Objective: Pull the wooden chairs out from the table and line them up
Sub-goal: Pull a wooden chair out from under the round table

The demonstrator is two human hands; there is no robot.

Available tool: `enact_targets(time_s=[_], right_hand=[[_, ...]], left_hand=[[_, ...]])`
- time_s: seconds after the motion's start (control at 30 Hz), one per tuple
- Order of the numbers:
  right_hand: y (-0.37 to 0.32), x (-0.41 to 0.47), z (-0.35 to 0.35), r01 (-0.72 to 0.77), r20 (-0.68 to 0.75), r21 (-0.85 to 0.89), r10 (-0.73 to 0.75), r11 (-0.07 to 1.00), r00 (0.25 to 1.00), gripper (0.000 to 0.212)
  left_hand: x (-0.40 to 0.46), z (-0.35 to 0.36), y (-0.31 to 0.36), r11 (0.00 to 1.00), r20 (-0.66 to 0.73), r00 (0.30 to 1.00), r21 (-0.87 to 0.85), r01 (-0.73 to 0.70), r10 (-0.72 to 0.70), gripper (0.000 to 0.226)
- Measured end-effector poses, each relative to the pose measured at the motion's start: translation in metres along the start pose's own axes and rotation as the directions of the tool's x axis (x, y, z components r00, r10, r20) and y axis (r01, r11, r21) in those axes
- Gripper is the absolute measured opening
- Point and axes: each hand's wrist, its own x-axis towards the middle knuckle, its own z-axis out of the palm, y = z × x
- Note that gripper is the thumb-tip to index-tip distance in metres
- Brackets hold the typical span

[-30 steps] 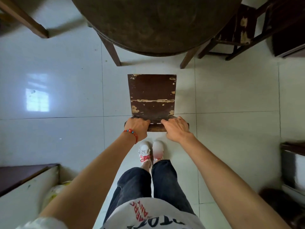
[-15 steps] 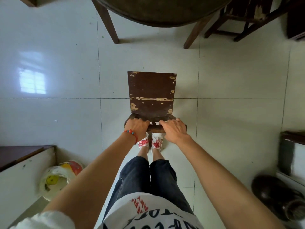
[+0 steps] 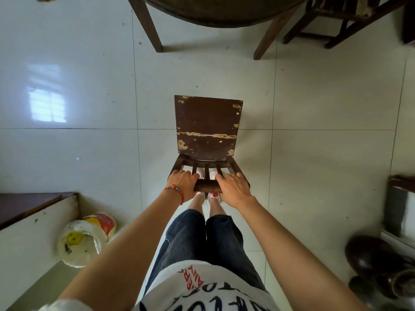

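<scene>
A dark brown wooden chair (image 3: 207, 125) with chipped paint stands on the pale tiled floor directly in front of me, its seat facing the round dark table (image 3: 220, 12) at the top edge. My left hand (image 3: 183, 184), with a bead bracelet at the wrist, grips the left end of the chair's top back rail. My right hand (image 3: 233, 188) grips the right end of the same rail. A second wooden chair (image 3: 341, 16) stands beside the table at the top right, partly cut off.
A low white cabinet with a brown top (image 3: 29, 212) sits at the left, a plastic bag (image 3: 83, 239) next to it. Dark round pots (image 3: 372, 259) and a cabinet (image 3: 402, 207) stand at the right. Open floor lies to both sides of the chair.
The chair has come back away from the table with both hands on its rail. I have stepped back, so the table has slid toward the top edge and the bag and pots have come into view.
</scene>
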Motion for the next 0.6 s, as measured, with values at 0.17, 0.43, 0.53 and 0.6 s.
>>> enact_targets(time_s=[0.17, 0.43, 0.53, 0.6], right_hand=[[0.005, 0.0, -0.004, 0.03, 0.05, 0.086, -0.034, 0.996, 0.998, 0.045], [0.01, -0.02, -0.029, -0.107, 0.075, 0.523, 0.08, 0.846, 0.994, 0.055], [0.013, -0.03, -0.046, -0.17, 0.052, 0.698, 0.187, 0.696, 0.981, 0.053], [0.016, -0.041, -0.061, -0.155, 0.0, 0.822, 0.273, 0.548, 0.962, 0.048]], left_hand=[[0.002, -0.002, -0.003, 0.996, 0.053, 0.999, -0.084, 0.007, -0.002, 0.046], [-0.007, -0.03, 0.003, 0.846, 0.148, 0.981, -0.502, 0.182, -0.124, 0.054], [-0.014, -0.051, 0.014, 0.758, 0.101, 0.983, -0.627, 0.182, -0.152, 0.042], [-0.023, -0.07, 0.024, 0.66, 0.04, 0.981, -0.734, 0.159, -0.192, 0.039]])
